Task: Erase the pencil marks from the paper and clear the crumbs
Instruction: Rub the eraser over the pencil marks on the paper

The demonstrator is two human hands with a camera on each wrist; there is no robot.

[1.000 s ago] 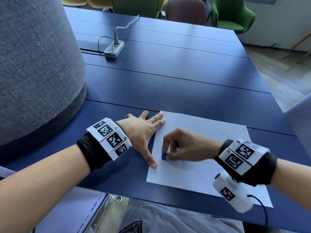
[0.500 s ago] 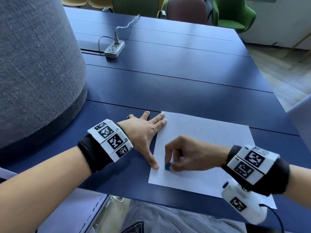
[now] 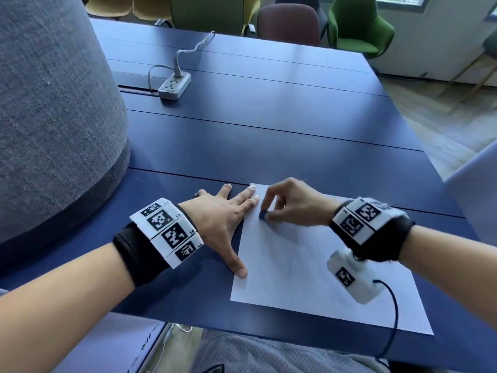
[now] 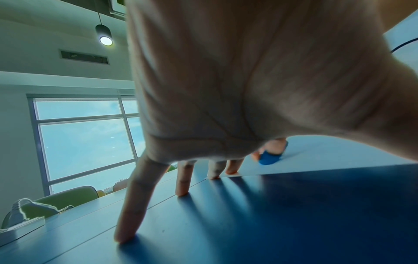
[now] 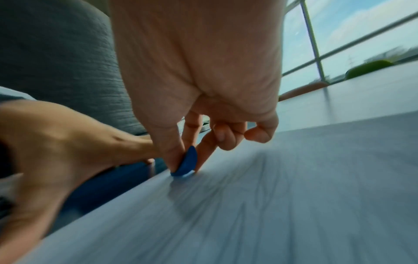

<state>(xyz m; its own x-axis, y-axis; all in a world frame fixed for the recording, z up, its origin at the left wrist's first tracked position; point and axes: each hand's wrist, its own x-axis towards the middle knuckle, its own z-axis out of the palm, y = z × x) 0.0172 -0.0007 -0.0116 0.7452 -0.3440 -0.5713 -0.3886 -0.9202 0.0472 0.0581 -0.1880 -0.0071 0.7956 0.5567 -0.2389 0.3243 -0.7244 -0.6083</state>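
A white sheet of paper (image 3: 309, 275) with faint pencil marks lies on the blue table (image 3: 269, 130). My right hand (image 3: 290, 203) pinches a small blue eraser (image 3: 262, 214) between thumb and forefinger and presses it on the paper near its far left corner. The eraser (image 5: 186, 163) shows clearly in the right wrist view, its tip on the sheet (image 5: 271, 205). My left hand (image 3: 226, 219) lies flat with spread fingers along the paper's left edge, fingertips and thumb holding the sheet down. The left wrist view shows the eraser (image 4: 270, 158) past my straight fingers (image 4: 184, 180).
A big grey fabric-covered column (image 3: 53, 117) stands at the left of the table. A white power strip (image 3: 174, 86) with its cable lies far back. Chairs (image 3: 360, 25) line the far edge. The table's near edge runs close to my lap.
My right hand has carried the eraser up the paper's left side, from beside my left thumb to near the far corner. The left hand has stayed flat in place.
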